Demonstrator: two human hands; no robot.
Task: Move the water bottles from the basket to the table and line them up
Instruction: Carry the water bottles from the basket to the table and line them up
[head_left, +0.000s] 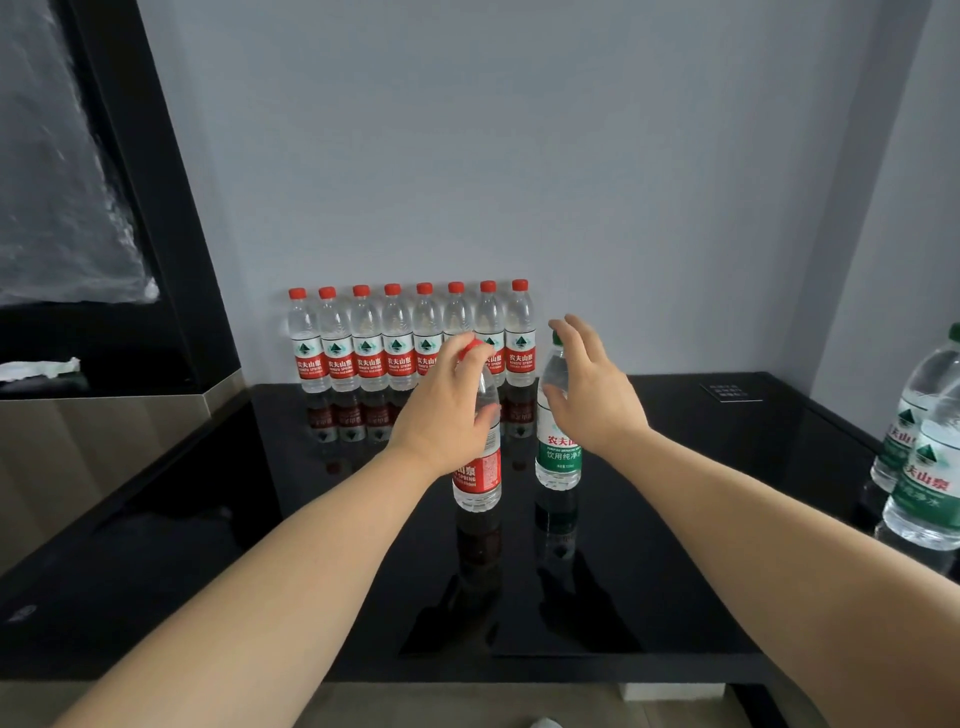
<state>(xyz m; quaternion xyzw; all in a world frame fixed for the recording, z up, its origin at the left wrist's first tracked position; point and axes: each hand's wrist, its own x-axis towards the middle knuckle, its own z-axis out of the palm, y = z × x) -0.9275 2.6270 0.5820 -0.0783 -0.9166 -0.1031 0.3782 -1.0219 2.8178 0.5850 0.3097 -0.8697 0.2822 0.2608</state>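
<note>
Several red-capped, red-label water bottles (410, 338) stand in a row against the back wall on the black glossy table (701, 519). In front of the row, my left hand (441, 415) grips the upper part of a red-label bottle (480, 478) that stands upright on the table. Just to its right stands a green-label bottle (558, 457) with a green cap. My right hand (592, 395) is beside its upper part with fingers spread and straight; whether it touches the bottle is unclear. The basket is out of view.
Two green-label bottles (924, 467) stand at the table's right edge. A small dark card (730, 392) lies at the back right. A black cabinet (130, 260) and a steel counter (104, 441) border the table on the left. The table's front edge is near me.
</note>
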